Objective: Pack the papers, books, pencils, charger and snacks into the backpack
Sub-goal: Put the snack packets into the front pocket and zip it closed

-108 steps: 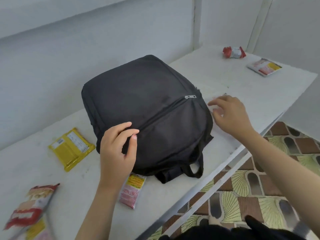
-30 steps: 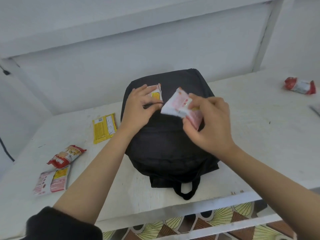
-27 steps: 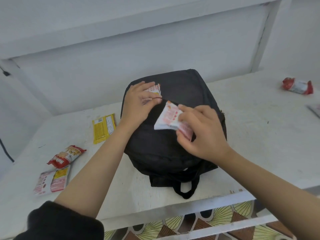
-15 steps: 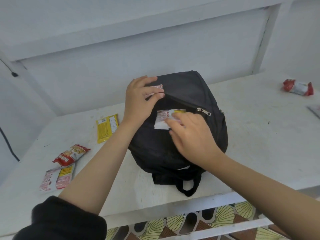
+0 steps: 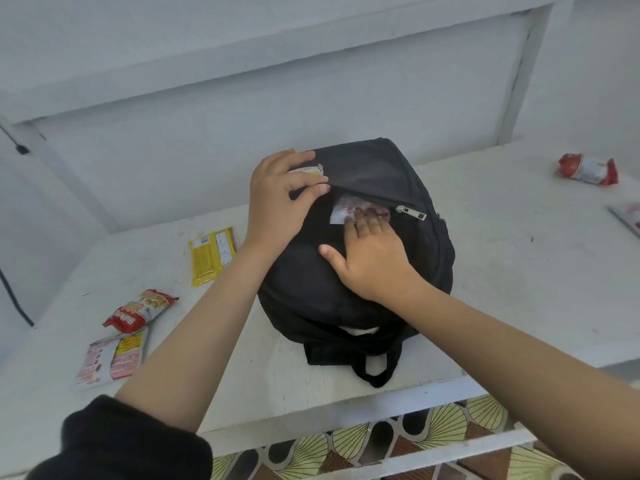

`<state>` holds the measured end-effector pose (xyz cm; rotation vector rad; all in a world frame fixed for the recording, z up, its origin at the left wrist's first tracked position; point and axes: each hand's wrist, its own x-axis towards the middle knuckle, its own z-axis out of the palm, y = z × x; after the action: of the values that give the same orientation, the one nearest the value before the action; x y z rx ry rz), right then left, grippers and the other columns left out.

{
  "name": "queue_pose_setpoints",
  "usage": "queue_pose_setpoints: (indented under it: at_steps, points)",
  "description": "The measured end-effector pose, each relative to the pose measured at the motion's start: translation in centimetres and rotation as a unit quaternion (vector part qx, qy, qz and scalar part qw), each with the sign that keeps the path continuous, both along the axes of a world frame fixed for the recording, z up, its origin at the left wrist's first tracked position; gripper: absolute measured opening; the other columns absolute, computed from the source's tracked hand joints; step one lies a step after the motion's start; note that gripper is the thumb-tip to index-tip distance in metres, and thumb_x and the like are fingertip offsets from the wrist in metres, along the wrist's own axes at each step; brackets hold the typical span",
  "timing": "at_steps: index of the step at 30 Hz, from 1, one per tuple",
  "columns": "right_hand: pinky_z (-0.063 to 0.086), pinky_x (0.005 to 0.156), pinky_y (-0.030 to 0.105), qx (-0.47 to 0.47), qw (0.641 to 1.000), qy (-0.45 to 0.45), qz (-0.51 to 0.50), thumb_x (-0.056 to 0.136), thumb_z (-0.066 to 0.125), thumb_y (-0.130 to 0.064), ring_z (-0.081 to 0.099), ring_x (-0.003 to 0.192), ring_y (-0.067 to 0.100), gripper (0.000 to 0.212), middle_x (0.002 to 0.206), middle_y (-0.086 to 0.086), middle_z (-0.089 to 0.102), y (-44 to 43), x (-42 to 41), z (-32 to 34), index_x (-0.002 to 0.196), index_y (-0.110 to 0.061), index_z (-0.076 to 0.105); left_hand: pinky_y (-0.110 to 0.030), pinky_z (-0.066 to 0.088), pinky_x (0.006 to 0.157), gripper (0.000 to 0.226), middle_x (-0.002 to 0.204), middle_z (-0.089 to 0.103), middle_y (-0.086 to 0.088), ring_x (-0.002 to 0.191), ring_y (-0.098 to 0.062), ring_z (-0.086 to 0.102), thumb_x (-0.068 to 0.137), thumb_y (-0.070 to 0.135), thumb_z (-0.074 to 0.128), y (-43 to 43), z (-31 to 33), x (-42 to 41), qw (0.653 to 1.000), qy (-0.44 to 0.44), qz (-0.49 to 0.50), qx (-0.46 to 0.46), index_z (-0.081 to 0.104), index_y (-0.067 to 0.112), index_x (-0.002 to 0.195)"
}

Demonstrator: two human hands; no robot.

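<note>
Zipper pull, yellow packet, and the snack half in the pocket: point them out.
zipper pull (image 5: 411, 213), head view, on the metal tab.
yellow packet (image 5: 212, 259), head view, middle of the wrapper.
pink snack packet (image 5: 344, 211), head view, corner showing at the pocket opening.

One black backpack (image 5: 374, 168) at the centre, with one zipper pull (image 5: 411, 212). Seven snack packs in all: a yellow packet (image 5: 212, 256), a red packet (image 5: 140, 310) and a white-and-red packet (image 5: 110, 358) at the left; a red-and-white packet (image 5: 588, 169) at the upper right; an edge packet (image 5: 628, 218) cut by the right border; a held packet (image 5: 310, 169) and a pocket packet (image 5: 346, 211) on the backpack. Two hands: left hand (image 5: 277, 202), right hand (image 5: 374, 268). One white table (image 5: 519, 271)
</note>
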<state>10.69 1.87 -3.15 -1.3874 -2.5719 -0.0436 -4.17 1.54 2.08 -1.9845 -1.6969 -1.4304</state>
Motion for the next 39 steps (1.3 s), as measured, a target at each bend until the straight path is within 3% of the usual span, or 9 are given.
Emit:
queue_pose_setpoints:
  at_steps: [8,11,14,18,26,31,33,36,39]
  points:
    - [0.028,0.109,0.042,0.031,0.998,0.004,-0.049,0.086,-0.002,-0.064,0.043,0.128,0.036,0.097,0.134,0.027,0.049,-2.6,0.5,0.0,0.131,0.008,0.047,-0.038,0.039,0.099,0.012,0.116,0.065,0.006,0.114,-0.015,0.049,0.08,0.028,0.068,-0.2,-0.7,0.0,1.0,0.014,0.0,-0.028,0.077,0.022,0.087]
    - [0.046,0.08,0.036,0.079,0.992,0.102,0.003,0.091,0.014,-0.056,0.062,0.086,0.025,0.072,0.09,0.011,0.067,-2.9,1.2,0.9,0.096,-0.008,0.067,-0.038,0.04,0.098,0.014,0.116,0.065,0.005,0.113,-0.011,0.047,0.08,0.031,0.069,-0.8,-1.6,-0.4,0.998,0.013,0.003,-0.054,0.076,0.023,0.089]
    - [0.046,0.062,0.032,0.079,0.975,0.196,0.062,0.093,0.028,-0.045,0.056,0.062,0.015,0.05,0.068,-0.001,0.061,-2.2,1.9,2.3,0.081,-0.014,0.066,-0.041,0.039,0.098,0.019,0.115,0.065,0.003,0.113,-0.014,0.05,0.079,0.039,0.067,-1.7,-2.9,-1.2,0.996,0.04,0.013,-0.083,0.076,0.025,0.09]
    - [0.05,0.077,0.036,0.065,0.962,0.254,0.077,0.093,0.045,-0.029,0.059,0.078,0.015,0.028,0.088,0.002,0.068,0.8,1.7,3.6,0.105,-0.015,0.066,-0.031,0.034,0.099,0.01,0.119,0.064,0.005,0.113,-0.009,0.047,0.08,0.032,0.073,-3.4,-4.7,-2.1,0.991,0.001,0.038,-0.126,0.076,0.027,0.088]
    - [0.043,0.087,0.033,0.012,0.986,0.104,0.131,0.097,0.04,-0.025,0.053,0.107,0.022,0.045,0.12,0.008,0.058,8.0,-1.9,3.6,0.142,-0.024,0.038,-0.036,0.033,0.109,0.021,0.126,0.055,0.014,0.124,-0.006,0.044,0.083,0.023,0.07,-6.2,-6.6,-2.8,0.984,-0.08,0.026,-0.158,0.068,0.035,0.101]
    - [0.036,0.104,0.044,0.008,0.988,0.008,0.151,0.097,0.04,-0.041,0.032,0.135,0.032,0.047,0.157,0.008,0.017,9.7,-4.3,3.6,0.143,-0.032,0.035,-0.038,0.034,0.109,0.023,0.129,0.057,0.009,0.126,-0.008,0.045,0.081,0.022,0.072,-6.4,-7.0,-2.9,0.982,-0.108,0.02,-0.156,0.068,0.034,0.101]
    - [0.037,0.102,0.041,-0.033,0.987,0.012,0.157,0.092,0.048,-0.047,0.034,0.134,0.031,0.045,0.156,0.008,0.02,9.9,-4.7,3.5,0.131,-0.025,0.048,-0.035,0.035,0.109,0.023,0.127,0.057,0.012,0.124,-0.005,0.045,0.08,0.024,0.073,-6.4,-7.0,-2.9,0.983,-0.105,0.023,-0.152,0.068,0.036,0.099]
    - [0.039,0.073,0.03,-0.057,0.983,0.085,0.155,0.088,0.057,-0.044,0.054,0.096,0.023,0.035,0.124,0.009,0.056,9.7,-4.7,3.5,0.109,-0.016,0.051,-0.032,0.037,0.104,0.019,0.122,0.057,0.016,0.119,-0.003,0.047,0.076,0.033,0.076,-6.1,-6.9,-2.8,0.984,-0.089,0.042,-0.15,0.069,0.036,0.093]
    - [0.035,0.065,0.029,-0.095,0.973,0.161,0.139,0.089,0.058,-0.04,0.051,0.085,0.019,0.028,0.104,0.004,0.059,9.1,-4.2,3.8,0.102,-0.016,0.051,-0.034,0.038,0.1,0.019,0.117,0.06,0.015,0.113,-0.005,0.049,0.07,0.046,0.076,-5.5,-6.4,-2.8,0.985,-0.056,0.063,-0.15,0.07,0.037,0.085]
